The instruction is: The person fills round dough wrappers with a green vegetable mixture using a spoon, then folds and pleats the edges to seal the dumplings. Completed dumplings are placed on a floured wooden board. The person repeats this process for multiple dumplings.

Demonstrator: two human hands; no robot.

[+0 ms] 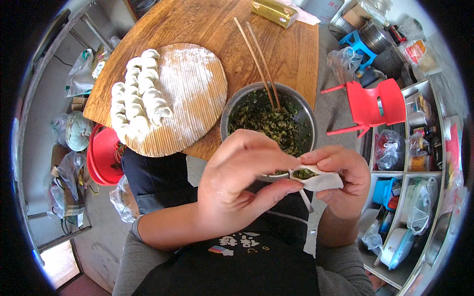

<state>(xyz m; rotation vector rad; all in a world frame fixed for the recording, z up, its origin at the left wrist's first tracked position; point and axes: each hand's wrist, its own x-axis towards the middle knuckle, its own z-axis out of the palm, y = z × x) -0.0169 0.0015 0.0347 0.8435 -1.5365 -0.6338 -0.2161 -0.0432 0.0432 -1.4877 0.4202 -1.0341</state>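
Observation:
A dumpling wrapper [323,182] folded around green filling is pinched between both hands, its left end still gaping. My left hand [242,177] grips that end with thumb and fingertips. My right hand [339,177] holds the other end. Below them in the view, a metal spoon handle [306,201] sticks out. Just beyond my hands stands a steel bowl [314,127] of chopped green filling [264,114], with two wooden chopsticks [255,55] leaning in it. On a round, floured reed tray [196,85] to the left lie several folded dumplings [135,107] in rows.
The wooden table [207,26] bears a gold tissue pack [274,13] at its far edge. A red plastic chair [376,103] and a shelf unit [405,173] with bags and boxes stand at right. A red bucket [105,155] is at left, under the table's edge.

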